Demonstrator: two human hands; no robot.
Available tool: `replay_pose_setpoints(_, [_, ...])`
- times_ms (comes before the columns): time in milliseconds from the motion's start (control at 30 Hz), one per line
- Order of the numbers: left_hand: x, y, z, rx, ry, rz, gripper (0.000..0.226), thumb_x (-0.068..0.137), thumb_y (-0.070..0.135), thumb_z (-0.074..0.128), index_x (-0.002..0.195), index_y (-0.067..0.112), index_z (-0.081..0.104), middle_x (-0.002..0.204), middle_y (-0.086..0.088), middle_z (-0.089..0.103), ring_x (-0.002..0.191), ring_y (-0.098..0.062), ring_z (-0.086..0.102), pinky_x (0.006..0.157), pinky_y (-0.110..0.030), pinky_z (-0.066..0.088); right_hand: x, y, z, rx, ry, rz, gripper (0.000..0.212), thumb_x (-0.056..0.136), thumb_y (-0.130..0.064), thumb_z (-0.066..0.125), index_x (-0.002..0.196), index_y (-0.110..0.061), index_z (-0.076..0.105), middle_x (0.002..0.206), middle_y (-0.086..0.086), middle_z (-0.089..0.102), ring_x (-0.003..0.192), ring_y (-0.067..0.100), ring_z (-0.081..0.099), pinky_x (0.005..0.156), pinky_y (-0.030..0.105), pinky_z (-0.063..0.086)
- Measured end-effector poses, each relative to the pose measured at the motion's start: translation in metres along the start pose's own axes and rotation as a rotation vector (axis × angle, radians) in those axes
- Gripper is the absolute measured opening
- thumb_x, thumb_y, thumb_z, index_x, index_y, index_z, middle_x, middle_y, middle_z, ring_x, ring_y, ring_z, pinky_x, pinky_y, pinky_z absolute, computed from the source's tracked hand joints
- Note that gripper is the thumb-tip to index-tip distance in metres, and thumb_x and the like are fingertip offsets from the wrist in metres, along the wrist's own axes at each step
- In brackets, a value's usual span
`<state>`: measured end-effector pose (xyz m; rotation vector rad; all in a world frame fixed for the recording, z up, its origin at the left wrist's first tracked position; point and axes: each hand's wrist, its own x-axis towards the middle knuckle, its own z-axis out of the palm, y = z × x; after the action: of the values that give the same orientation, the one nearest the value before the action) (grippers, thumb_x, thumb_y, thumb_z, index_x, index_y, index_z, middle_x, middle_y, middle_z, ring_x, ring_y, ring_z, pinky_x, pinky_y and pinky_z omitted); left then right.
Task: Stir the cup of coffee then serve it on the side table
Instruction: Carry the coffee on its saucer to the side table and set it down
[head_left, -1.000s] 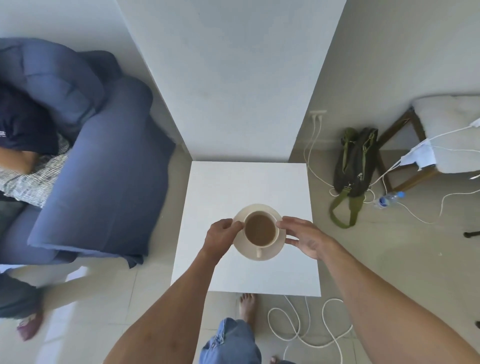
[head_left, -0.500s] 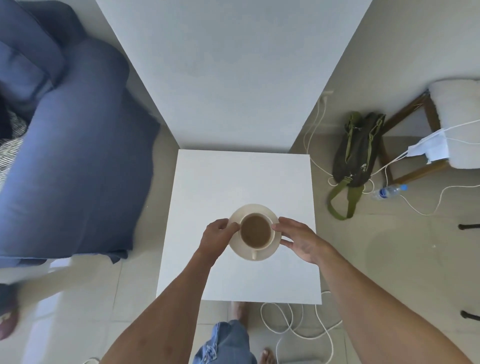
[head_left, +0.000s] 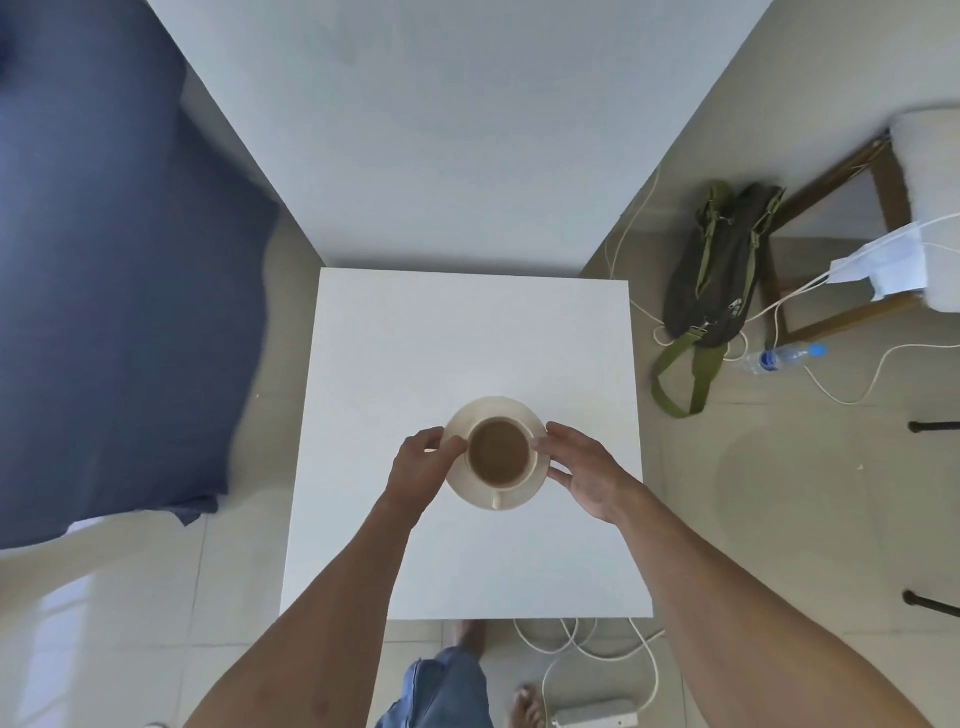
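A cream cup of light-brown coffee (head_left: 500, 452) stands on a cream saucer (head_left: 511, 500), its handle pointing towards me. The pair is over the middle of the white square side table (head_left: 467, 338); I cannot tell whether the saucer touches the top. My left hand (head_left: 421, 467) pinches the saucer's left rim, with the thumb on top. On the opposite side my right hand (head_left: 587, 473) holds the right rim between fingers and thumb. No spoon is in view.
A blue sofa (head_left: 104, 260) fills the left side. A white wall column (head_left: 441, 130) rises behind the table. To the right are a dark green bag (head_left: 722, 280), a water bottle (head_left: 784, 356) and a cushioned wooden chair (head_left: 924, 208). White cables (head_left: 587, 644) lie by my feet.
Both hands keep the same hold on the saucer, which stays over the table's middle. My view has swung right and down, so the sofa has slid towards the left edge.
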<state>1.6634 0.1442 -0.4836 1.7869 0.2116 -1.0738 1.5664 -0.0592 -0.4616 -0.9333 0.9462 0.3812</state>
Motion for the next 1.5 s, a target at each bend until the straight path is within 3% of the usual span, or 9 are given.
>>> replay_pose_setpoints(167, [0.019,-0.010,0.000,0.013,-0.004,-0.005,0.043,0.061,0.056,0.063,0.088,0.025,0.074,0.104,-0.001,0.071,0.107,-0.024,0.064,0.102,-0.052,0.049,0.021,0.007,-0.001,0.007,-0.002,0.006,0.024,0.088,-0.009,0.067,0.108,-0.010,0.055,0.099,0.003,0.050,0.098,0.016,0.052,0.111,0.038,0.038])
replay_pose_setpoints(300, [0.031,-0.018,0.001,0.021,0.004,-0.018,0.039,0.062,0.056,0.063,0.087,0.027,0.074,0.104,0.000,0.071,0.107,-0.024,0.064,0.102,-0.051,0.049,0.037,0.014,-0.004,0.031,0.051,-0.008,0.050,0.089,-0.006,0.065,0.129,0.013,0.042,0.103,0.002,0.053,0.090,0.011,0.057,0.108,0.035,0.039])
replay_pose_setpoints(433, [0.041,-0.024,0.002,0.045,0.015,-0.027,0.040,0.063,0.056,0.061,0.088,0.027,0.073,0.102,0.002,0.071,0.107,-0.024,0.064,0.101,-0.051,0.049,0.051,0.019,-0.005,0.054,0.055,0.012,0.045,0.088,-0.006,0.066,0.130,-0.001,0.049,0.105,-0.002,0.058,0.092,0.005,0.059,0.105,0.032,0.042])
replay_pose_setpoints(600, [0.051,-0.028,0.006,0.061,0.033,-0.025,0.042,0.064,0.057,0.059,0.088,0.025,0.072,0.102,0.003,0.069,0.105,-0.023,0.064,0.101,-0.050,0.049,0.069,0.023,-0.010,0.065,0.065,0.010,0.063,0.085,-0.009,0.070,0.141,-0.009,0.042,0.136,0.001,0.055,0.112,0.009,0.057,0.111,0.036,0.037])
replay_pose_setpoints(767, [0.057,-0.029,0.009,0.058,0.037,-0.031,0.042,0.065,0.056,0.059,0.090,0.025,0.073,0.103,0.005,0.070,0.107,-0.021,0.064,0.101,-0.051,0.050,0.079,0.024,-0.013,0.060,0.081,-0.019,0.072,0.081,-0.015,0.075,0.144,-0.011,0.041,0.146,0.002,0.047,0.128,0.014,0.049,0.111,0.033,0.034])
replay_pose_setpoints(1100, [0.061,-0.036,0.012,0.086,0.062,-0.034,0.042,0.067,0.055,0.058,0.089,0.023,0.072,0.100,0.001,0.070,0.104,-0.023,0.064,0.097,-0.047,0.052,0.092,0.035,-0.017,0.052,0.086,-0.016,0.073,0.080,-0.019,0.076,0.144,-0.016,0.041,0.143,-0.004,0.047,0.132,0.013,0.044,0.113,0.031,0.029])
replay_pose_setpoints(1200, [0.064,-0.038,0.011,0.077,0.045,-0.036,0.048,0.067,0.053,0.060,0.090,0.012,0.069,0.096,-0.008,0.067,0.092,-0.023,0.061,0.092,-0.045,0.051,0.095,0.040,-0.020,0.058,0.099,-0.021,0.072,0.080,-0.020,0.076,0.143,-0.016,0.042,0.140,-0.005,0.049,0.129,0.012,0.046,0.110,0.029,0.031])
replay_pose_setpoints(1300, [0.066,-0.040,0.011,0.090,0.042,-0.059,0.052,0.067,0.053,0.060,0.093,0.008,0.067,0.104,-0.014,0.065,0.088,-0.019,0.058,0.098,-0.051,0.049,0.098,0.045,-0.022,0.059,0.112,-0.022,0.072,0.078,-0.020,0.077,0.142,-0.016,0.043,0.140,-0.004,0.050,0.129,0.012,0.047,0.110,0.030,0.033])
replay_pose_setpoints(1500, [0.069,-0.037,0.014,0.115,0.046,-0.080,0.045,0.068,0.052,0.059,0.088,0.014,0.069,0.103,-0.012,0.066,0.101,-0.029,0.062,0.097,-0.048,0.050,0.102,0.044,-0.025,0.049,0.097,-0.028,0.080,0.072,-0.026,0.080,0.143,-0.017,0.043,0.142,-0.005,0.049,0.130,0.011,0.046,0.108,0.028,0.032])
